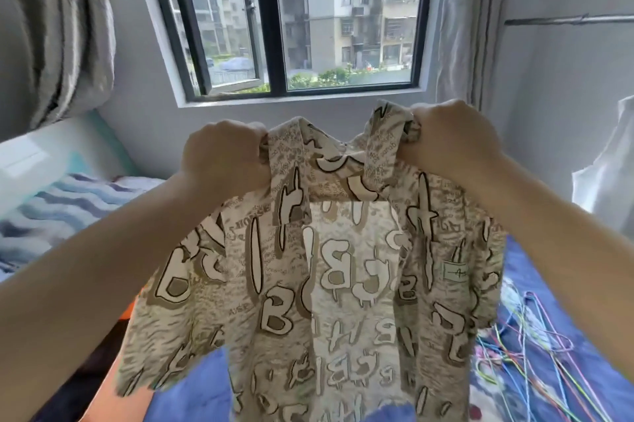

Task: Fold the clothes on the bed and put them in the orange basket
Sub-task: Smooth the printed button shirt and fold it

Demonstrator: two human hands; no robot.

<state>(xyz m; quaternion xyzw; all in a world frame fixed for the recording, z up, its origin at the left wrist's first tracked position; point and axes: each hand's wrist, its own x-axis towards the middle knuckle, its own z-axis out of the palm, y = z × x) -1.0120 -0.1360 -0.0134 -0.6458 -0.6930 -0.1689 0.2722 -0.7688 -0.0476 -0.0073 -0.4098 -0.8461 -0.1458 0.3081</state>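
So both hands are up in front of the window [295, 9], holding a beige shirt [326, 277] by its top edge. The left hand [223, 157] has its grip clenched around a bunch of fabric near the collar on that side, and the right hand [453, 140] is grasping the other side the same way, fingers curled right into the cloth. The shirt hangs open and spread out between them, above the bed [549, 301], not lying on it.

The print is all bubbly graffiti-style letters with dark outlines. Lots of big "B" shapes, plus tiny scribbled text in the background that's too small and blurry to read. There's a small rectangular label [455, 271] sewn on the chest on the right-hand side, with a line and some writing on it, can't make out what it says.

The orange basket [113, 394] only peeks out at the lower left, mostly hidden behind the left forearm and the shirt. There's something dark showing in that area but I can't tell what it is or whether it's in the basket.

On the blue bedsheet to the right there's a tangle of thin colourful wire hangers [525, 353]. A blue and white striped blanket [61, 208] sits at the far left, and grey curtains [463, 20] hang either side of the window.
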